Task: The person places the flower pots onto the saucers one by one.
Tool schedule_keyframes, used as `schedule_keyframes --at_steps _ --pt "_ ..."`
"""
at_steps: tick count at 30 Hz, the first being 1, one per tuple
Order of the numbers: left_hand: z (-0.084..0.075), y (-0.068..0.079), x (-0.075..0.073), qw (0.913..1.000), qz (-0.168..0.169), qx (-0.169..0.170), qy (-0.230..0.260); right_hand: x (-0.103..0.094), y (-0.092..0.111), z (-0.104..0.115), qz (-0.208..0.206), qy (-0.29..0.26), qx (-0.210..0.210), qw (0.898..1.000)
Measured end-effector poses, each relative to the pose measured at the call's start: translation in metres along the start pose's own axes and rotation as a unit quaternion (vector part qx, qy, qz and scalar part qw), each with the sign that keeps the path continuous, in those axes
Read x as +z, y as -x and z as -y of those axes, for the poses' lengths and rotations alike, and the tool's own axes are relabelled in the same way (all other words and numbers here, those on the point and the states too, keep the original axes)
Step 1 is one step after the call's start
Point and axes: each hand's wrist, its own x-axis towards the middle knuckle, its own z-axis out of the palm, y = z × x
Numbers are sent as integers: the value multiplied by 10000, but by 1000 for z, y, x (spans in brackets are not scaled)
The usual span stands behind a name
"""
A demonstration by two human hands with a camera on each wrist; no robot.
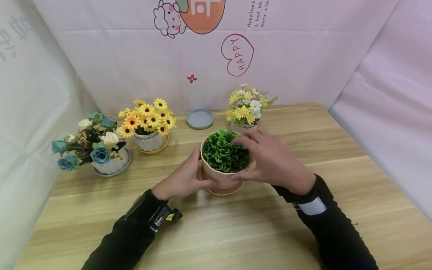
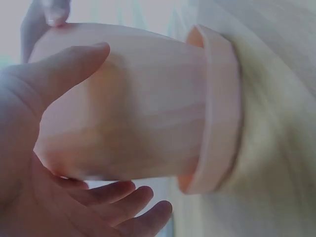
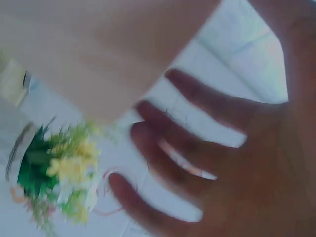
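1. While the left hand (image 1: 183, 178) grips the pink pot (image 2: 133, 108) from one side, thumb along its wall, the right hand (image 1: 270, 157) is loosely spread at the opposite rim, fingers not closed round it
2. Pot near middle of wooden table (image 1: 202, 232), base within the pink saucer (image 2: 219, 113); leafy green plant (image 1: 221, 153) inside
3. Yellow-and-white flowers (image 1: 246, 107) just beyond right hand; blue-grey saucer (image 1: 200, 119) further left
4. Left side: potted yellow flowers (image 1: 148, 116), then blue-and-cream roses (image 1: 98, 144), each pot on a saucer
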Motion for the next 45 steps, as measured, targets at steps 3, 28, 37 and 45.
schedule_keyframes --at_steps 3,28,37,45 --pt "-9 3 -2 9998 -102 -73 -148 -1 2 -11 484 -317 429 9974" --pt "-29 11 -2 9954 -274 -166 -907 30 -7 -10 1120 -1658 676 9774" --pt "-38 19 -12 9885 -115 -638 -1367 35 -14 0 1008 -1684 662 9783" --pt "-44 25 -23 9800 41 -989 -1729 42 -20 11 875 -1682 457 9808"
